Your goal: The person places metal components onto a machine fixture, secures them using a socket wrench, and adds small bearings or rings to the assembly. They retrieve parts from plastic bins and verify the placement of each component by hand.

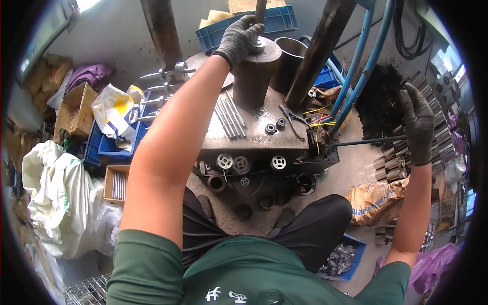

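My left hand [240, 40], in a grey knit glove, reaches far forward over a thick metal cylinder [252, 81]. Its fingers curl around the lower part of an upright metal rod [261, 11], just above a round metal ring [258, 47] on the cylinder's top. Out to the right is my right hand [419, 124], also gloved, with fingers stretched upward. A dark lever bar [368, 141] ends beside its wrist. Long thin metal shafts [230, 117], two small bearings [276, 125] and pliers [294, 119] lie on the machine's top [259, 140].
Shafts with round cores [178, 75] stand at left by a blue crate [104, 158]. An open metal tube [291, 51] and blue hoses [358, 66] rise behind. Stacked metal cylinders [432, 101] line the right. A blue tray [356, 259] of small parts sits beside my leg.
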Motion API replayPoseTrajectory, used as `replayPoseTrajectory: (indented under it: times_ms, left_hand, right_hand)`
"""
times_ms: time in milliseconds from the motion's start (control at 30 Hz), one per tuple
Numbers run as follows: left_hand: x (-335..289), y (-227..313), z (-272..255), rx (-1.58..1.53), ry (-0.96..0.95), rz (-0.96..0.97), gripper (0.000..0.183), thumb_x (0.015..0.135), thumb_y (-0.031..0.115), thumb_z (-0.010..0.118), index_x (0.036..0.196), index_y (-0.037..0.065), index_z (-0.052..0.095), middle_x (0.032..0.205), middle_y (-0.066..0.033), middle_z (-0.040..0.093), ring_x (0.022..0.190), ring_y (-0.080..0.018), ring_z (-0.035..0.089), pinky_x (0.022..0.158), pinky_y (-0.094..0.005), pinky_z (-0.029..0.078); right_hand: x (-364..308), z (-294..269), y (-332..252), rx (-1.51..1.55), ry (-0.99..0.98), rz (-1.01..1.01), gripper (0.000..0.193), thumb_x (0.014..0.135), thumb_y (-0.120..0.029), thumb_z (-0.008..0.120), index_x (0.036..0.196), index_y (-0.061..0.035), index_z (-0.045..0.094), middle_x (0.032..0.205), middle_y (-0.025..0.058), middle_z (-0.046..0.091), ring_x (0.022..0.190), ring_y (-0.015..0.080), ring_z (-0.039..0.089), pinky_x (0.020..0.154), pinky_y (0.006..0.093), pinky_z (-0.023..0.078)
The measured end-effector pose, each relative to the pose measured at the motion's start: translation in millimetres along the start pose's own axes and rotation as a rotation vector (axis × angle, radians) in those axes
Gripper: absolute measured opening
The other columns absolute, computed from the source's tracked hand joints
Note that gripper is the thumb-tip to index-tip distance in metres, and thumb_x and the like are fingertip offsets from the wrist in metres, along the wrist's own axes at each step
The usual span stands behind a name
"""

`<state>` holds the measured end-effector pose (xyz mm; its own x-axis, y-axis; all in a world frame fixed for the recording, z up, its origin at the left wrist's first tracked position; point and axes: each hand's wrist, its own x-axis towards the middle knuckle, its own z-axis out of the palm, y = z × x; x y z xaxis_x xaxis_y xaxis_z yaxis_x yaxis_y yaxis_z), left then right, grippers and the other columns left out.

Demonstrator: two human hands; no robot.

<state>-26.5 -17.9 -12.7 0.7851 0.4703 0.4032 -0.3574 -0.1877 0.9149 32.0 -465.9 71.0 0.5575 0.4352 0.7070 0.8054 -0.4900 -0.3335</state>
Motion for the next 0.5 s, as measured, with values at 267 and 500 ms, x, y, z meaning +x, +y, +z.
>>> replayPoseTrajectory:
  times_ms: [267,500]
  left_hand:
    - [-46,3,19,0.284,0.108,0.558,0.029,0.093,0.007,0.074,0.120,0.009,0.066,0.097,-0.0020,0.067,0.084,-0.0131,0.062,0.075,-0.0269,0.053]
    - [-190,-5,36,0.145,-0.028,0.572,0.030,0.095,0.033,0.072,0.115,0.012,0.063,0.090,-0.0009,0.062,0.079,-0.0125,0.058,0.069,-0.0300,0.047]
  right_hand:
    - [-68,-33,-39,-0.126,-0.127,-0.062,0.075,0.093,-0.040,0.074,0.154,-0.0066,0.044,0.114,0.0094,0.065,0.101,0.0194,0.062,0.093,0.0365,0.049]
    - [-162,-35,-118,-0.344,-0.439,-0.503,0.041,0.086,-0.030,0.069,0.117,-0.0057,0.060,0.107,0.0113,0.065,0.103,0.0310,0.063,0.114,0.0543,0.033]
